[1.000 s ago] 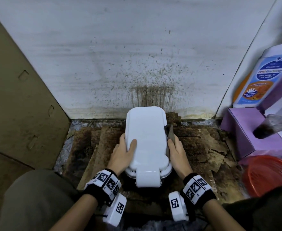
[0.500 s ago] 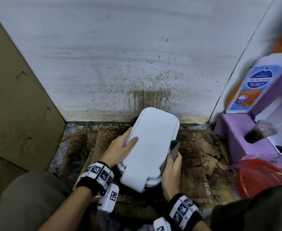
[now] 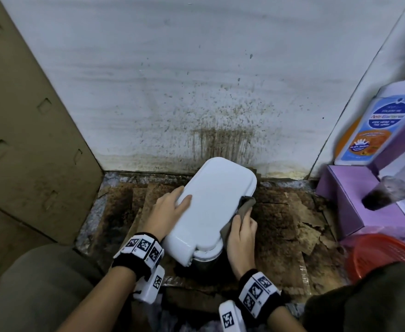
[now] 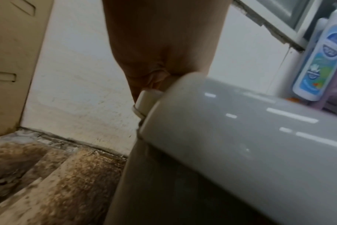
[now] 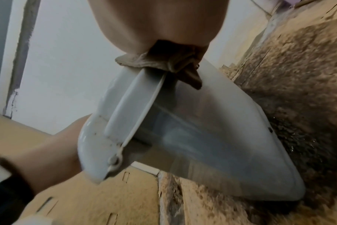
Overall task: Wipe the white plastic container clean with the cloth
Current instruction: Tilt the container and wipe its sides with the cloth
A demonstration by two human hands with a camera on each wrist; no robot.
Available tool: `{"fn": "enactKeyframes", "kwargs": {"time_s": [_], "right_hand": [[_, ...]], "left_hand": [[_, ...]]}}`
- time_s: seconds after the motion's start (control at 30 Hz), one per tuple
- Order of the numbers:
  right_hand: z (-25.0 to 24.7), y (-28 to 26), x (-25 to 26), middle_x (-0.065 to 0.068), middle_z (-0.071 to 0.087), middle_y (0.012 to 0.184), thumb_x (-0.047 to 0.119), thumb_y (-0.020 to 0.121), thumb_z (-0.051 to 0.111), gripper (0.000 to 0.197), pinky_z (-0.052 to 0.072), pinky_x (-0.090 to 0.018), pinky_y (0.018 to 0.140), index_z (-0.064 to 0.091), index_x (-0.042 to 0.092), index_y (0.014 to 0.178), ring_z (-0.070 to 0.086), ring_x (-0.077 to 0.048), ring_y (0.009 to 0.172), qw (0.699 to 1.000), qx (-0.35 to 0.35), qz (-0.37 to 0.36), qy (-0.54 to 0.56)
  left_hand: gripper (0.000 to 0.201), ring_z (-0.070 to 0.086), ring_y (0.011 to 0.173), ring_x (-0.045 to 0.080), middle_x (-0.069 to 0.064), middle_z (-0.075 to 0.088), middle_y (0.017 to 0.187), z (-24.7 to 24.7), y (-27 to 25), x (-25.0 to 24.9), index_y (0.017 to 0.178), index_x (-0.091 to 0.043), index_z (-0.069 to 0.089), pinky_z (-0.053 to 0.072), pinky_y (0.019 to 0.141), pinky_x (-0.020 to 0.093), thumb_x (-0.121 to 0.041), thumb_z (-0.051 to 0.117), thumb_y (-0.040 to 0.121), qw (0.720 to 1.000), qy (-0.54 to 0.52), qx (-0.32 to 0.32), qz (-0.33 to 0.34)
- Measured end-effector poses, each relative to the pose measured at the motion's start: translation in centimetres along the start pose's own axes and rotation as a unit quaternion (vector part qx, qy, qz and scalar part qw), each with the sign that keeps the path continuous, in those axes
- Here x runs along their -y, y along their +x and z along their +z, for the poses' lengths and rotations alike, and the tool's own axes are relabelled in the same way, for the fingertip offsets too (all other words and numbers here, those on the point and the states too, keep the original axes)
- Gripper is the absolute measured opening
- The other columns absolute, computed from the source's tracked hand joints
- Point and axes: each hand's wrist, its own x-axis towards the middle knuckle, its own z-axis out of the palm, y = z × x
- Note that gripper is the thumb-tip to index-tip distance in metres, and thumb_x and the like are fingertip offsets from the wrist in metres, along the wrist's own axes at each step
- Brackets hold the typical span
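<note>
We held the white container (image 3: pixel 211 202) tilted over the stained cardboard floor (image 3: pixel 280 226), its far end leaning toward the right near the base of the speckled wall (image 3: pixel 196 92), its lid facing up at us. Our left hand (image 3: pixel 166 214) gripped the container's left edge, the thumb lying flat across the top of the lid and the fingers curled under the rim. From the left wrist view we saw the lid's rounded near corner (image 4: pixel 240 137) close up, with the palm (image 4: pixel 160 38) pressed against the rim.

Our right hand (image 3: pixel 241 238) was closed around the brown cloth (image 3: pixel 243 208) and pressed it against the container's right side, just below the lid's edge. In the right wrist view the cloth (image 5: pixel 164 60) sat bunched between the palm and the container's side wall, where dark specks showed along the lid's hinge strip (image 5: pixel 133 106).

To the right, well apart from the container, stood a purple box (image 3: pixel 354 195) with a blue-labelled bottle (image 3: pixel 373 130) behind it, a plastic cup of dark liquid (image 3: pixel 385 192) lying tilted on the box, and a red basket (image 3: pixel 383 257) near our right knee. A tan cardboard panel (image 3: pixel 29 140) leaned along the left side.
</note>
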Motion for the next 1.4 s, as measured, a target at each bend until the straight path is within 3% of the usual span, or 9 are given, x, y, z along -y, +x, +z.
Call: {"fn": "enactKeyframes", "kwargs": {"time_s": [0.27, 0.47, 0.53, 0.63, 0.8, 0.97, 1.1, 1.23, 1.4], "right_hand": [[-1.4, 6.2, 1.4, -0.005, 0.017, 0.159, 0.044, 0.108, 0.023, 0.060, 0.021, -0.041, 0.118, 0.004, 0.024, 0.161, 0.021, -0.029, 0.146, 0.999, -0.006, 0.032, -0.026], [-2.6, 11.1, 3.8, -0.003, 0.013, 0.166, 0.055, 0.103, 0.021, 0.066, 0.022, -0.051, 0.121, 0.007, 0.026, 0.161, 0.019, -0.030, 0.151, 0.998, 0.027, 0.036, -0.044], [-3.4, 12.4, 4.4, -0.003, 0.019, 0.165, 0.054, 0.103, 0.023, 0.065, 0.023, -0.047, 0.122, 0.014, 0.025, 0.160, 0.022, -0.030, 0.152, 0.997, 0.048, 0.038, -0.043], [-4.6, 14.0, 5.5, -0.002, 0.036, 0.158, 0.038, 0.109, 0.029, 0.051, 0.029, -0.037, 0.112, 0.027, 0.020, 0.157, 0.032, -0.023, 0.146, 0.994, 0.084, 0.049, -0.045], [-4.6, 15.0, 5.6, 0.003, 0.046, 0.146, 0.030, 0.108, 0.032, 0.045, 0.029, -0.028, 0.097, 0.039, 0.019, 0.151, 0.041, -0.009, 0.122, 0.994, 0.101, 0.038, -0.019], [-5.0, 14.4, 4.9, 0.004, 0.043, 0.149, 0.032, 0.108, 0.032, 0.046, 0.032, -0.032, 0.101, 0.036, 0.025, 0.153, 0.040, -0.014, 0.136, 0.996, 0.081, 0.043, 0.002], [-5.6, 13.6, 4.3, 0.003, 0.045, 0.146, 0.031, 0.108, 0.033, 0.047, 0.029, -0.029, 0.101, 0.033, 0.023, 0.155, 0.039, -0.019, 0.140, 0.998, 0.033, 0.043, 0.016], [-5.7, 12.4, 2.4, -0.005, 0.052, 0.143, 0.034, 0.107, 0.030, 0.042, 0.035, -0.035, 0.100, 0.045, 0.022, 0.145, 0.046, -0.025, 0.133, 0.999, -0.048, 0.015, 0.008], [-4.5, 8.8, 0.7, -0.016, 0.050, 0.142, 0.026, 0.107, 0.031, 0.042, 0.031, -0.040, 0.110, 0.046, 0.008, 0.143, 0.042, -0.033, 0.133, 0.981, -0.196, -0.003, 0.003]], "left_hand": [[0.088, 0.046, 0.135, 0.022, 0.000, 0.049, 0.147, -0.1, -3.1, 0.5, 0.153, -0.025, 0.037, 0.040, 0.110, 0.042, -0.068, 0.067, 0.082, 1.000, -0.010, 0.010, -0.025], [0.079, 0.062, 0.100, 0.012, -0.007, 0.061, 0.112, 0.0, -5.0, 2.7, 0.118, -0.023, 0.050, 0.052, 0.082, 0.033, -0.085, 0.063, 0.070, 0.987, -0.069, 0.030, -0.144], [0.085, 0.070, 0.098, 0.018, -0.005, 0.069, 0.116, -0.1, -5.3, 3.1, 0.123, -0.024, 0.054, 0.058, 0.083, 0.038, -0.086, 0.067, 0.066, 0.971, -0.127, 0.077, -0.188], [0.056, 0.075, 0.077, 0.037, 0.009, 0.077, 0.103, -0.1, -6.3, 1.6, 0.123, -0.026, 0.051, 0.063, 0.070, 0.047, -0.063, 0.069, 0.085, 0.943, -0.225, 0.144, -0.198], [0.060, 0.065, 0.055, 0.027, 0.015, 0.075, 0.105, 0.0, -5.8, 1.8, 0.126, -0.015, 0.052, 0.057, 0.052, 0.034, -0.056, 0.069, 0.084, 0.951, -0.241, 0.119, -0.154], [0.069, 0.070, 0.107, 0.009, -0.013, 0.072, 0.121, -0.4, -5.5, 3.0, 0.127, -0.027, 0.063, 0.053, 0.101, 0.040, -0.070, 0.073, 0.075, 0.956, -0.246, 0.110, -0.120], [0.076, 0.072, 0.099, 0.009, -0.012, 0.074, 0.112, -1.2, -4.4, 3.2, 0.117, -0.028, 0.066, 0.058, 0.090, 0.039, -0.083, 0.071, 0.064, 0.971, -0.193, 0.063, -0.128], [0.071, 0.066, 0.066, 0.012, -0.011, 0.070, 0.072, -2.6, -2.8, 2.5, 0.088, -0.023, 0.070, 0.049, 0.061, 0.034, -0.088, 0.063, 0.062, 0.985, -0.139, -0.003, -0.107], [0.048, 0.070, 0.077, 0.010, -0.010, 0.075, 0.081, -3.4, -1.0, 2.2, 0.091, -0.027, 0.074, 0.056, 0.068, 0.035, -0.073, 0.066, 0.079, 0.991, -0.102, -0.057, -0.069]]}}
